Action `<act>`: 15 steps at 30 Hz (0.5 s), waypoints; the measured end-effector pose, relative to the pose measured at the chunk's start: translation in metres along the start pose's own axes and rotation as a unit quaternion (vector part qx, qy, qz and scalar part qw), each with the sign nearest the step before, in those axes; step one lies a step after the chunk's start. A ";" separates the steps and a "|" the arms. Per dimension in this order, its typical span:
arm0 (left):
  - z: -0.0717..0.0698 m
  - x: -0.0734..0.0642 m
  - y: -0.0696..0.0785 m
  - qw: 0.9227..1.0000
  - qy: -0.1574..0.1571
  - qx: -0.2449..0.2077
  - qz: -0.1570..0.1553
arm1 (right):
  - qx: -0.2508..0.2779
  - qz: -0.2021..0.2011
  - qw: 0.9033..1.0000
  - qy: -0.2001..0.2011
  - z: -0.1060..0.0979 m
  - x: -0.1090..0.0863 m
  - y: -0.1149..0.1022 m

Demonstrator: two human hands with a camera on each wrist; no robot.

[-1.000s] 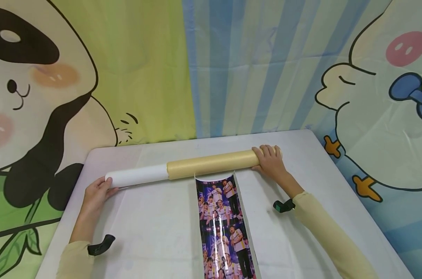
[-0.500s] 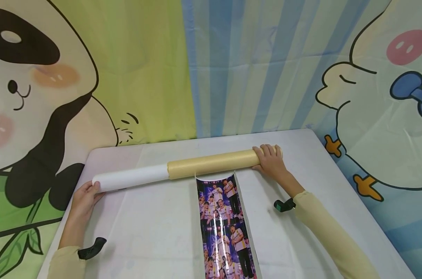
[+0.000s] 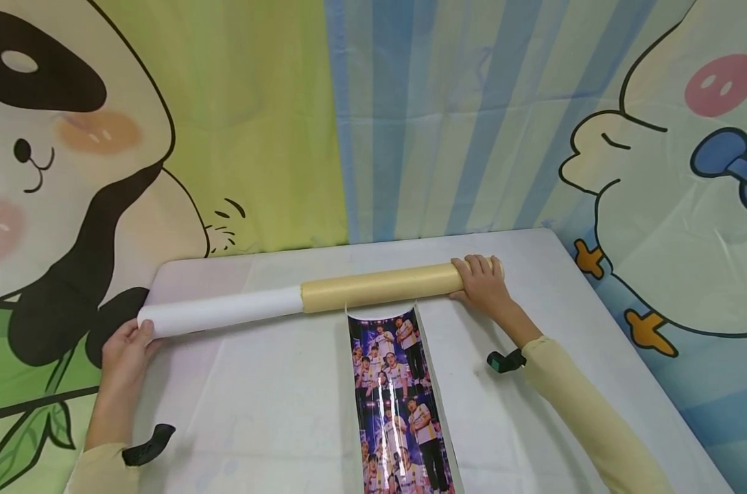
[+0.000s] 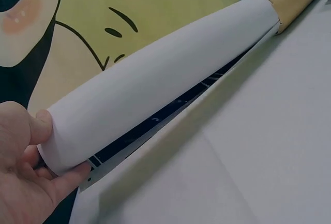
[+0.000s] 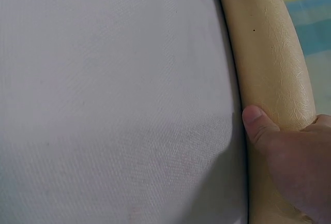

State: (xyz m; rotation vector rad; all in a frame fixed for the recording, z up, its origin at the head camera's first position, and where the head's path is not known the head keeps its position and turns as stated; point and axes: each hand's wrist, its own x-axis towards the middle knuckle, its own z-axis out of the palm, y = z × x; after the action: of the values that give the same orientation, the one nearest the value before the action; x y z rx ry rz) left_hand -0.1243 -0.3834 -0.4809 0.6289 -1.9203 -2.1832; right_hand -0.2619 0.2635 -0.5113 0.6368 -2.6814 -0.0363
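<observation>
In the head view a white rolled paper sheet sticks out of the left end of a tan tube. My left hand pinches the roll's outer end, thumb on top and fingers underneath. The left wrist view shows a dark printed inner face where the roll's lower edge gapes. My right hand grips the tube near its right end. Its thumb lies along the tube's near side in the right wrist view. The part of the roll inside the tube is hidden.
A glossy poster with group photos lies on the white table in front of the tube, its side edges curling up. Cartoon-printed cloth hangs behind the table.
My left hand has moved left, drawing more of the white rolled sheet out of the tube. My right hand keeps its grip on the tube and has shifted only slightly right.
</observation>
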 end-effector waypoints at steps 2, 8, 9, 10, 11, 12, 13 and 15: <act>-0.002 -0.003 0.007 1.000 0.016 0.004 0.002 | 0.001 0.001 1.000 -0.003 0.000 0.000 0.002; -0.008 -0.016 0.030 0.997 0.068 0.008 0.023 | 0.008 0.001 0.999 -0.042 0.000 -0.001 0.008; -0.009 -0.019 0.034 0.997 0.075 0.005 0.026 | 0.013 0.002 0.999 -0.048 0.000 -0.001 0.009; -0.009 -0.021 0.038 0.996 0.086 -0.011 0.034 | 0.019 0.004 0.998 -0.053 -0.001 -0.001 0.010; -0.010 -0.023 0.043 0.994 0.093 -0.030 0.046 | 0.026 0.006 0.998 -0.059 -0.001 -0.001 0.010; -0.011 -0.025 0.047 0.992 0.099 -0.053 0.054 | 0.029 0.008 0.998 -0.063 -0.002 -0.001 0.010; -0.012 -0.028 0.050 0.990 0.102 -0.077 0.062 | 0.034 0.009 0.997 -0.066 -0.003 -0.001 0.010; -0.013 -0.031 0.056 0.984 0.100 -0.124 0.076 | 0.041 0.011 0.997 -0.066 -0.004 -0.001 0.011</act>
State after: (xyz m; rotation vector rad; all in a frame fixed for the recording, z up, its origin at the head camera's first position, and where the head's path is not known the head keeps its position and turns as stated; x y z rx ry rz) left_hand -0.0992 -0.3913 -0.4206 0.6103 -1.5140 -2.1273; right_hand -0.2639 0.2738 -0.5071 0.6518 -2.8288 0.0388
